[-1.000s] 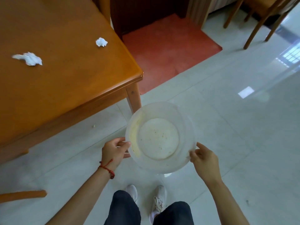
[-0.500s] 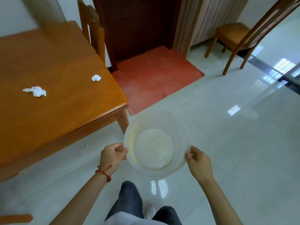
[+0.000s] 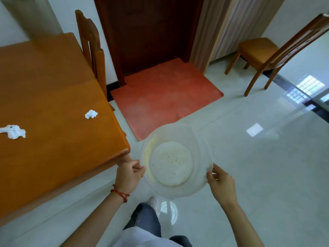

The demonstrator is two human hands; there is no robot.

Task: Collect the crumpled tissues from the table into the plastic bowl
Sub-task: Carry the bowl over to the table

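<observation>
Nearer table corner (image 3: 124, 150) now: empty plastic bowl (image 3: 175, 161), 2 hands.

The plastic bowl (image 3: 176, 161) is clear and round, its flat bottom cloudy white with a few small specks, held level above the floor just off the table's (image 3: 53, 107) near corner. Nothing is in it. Two crumpled white tissues lie well apart on the wood: a small tight wad (image 3: 91, 114) near the edge, and a larger, looser one (image 3: 15, 131) (partly spread out) farther left.
</observation>
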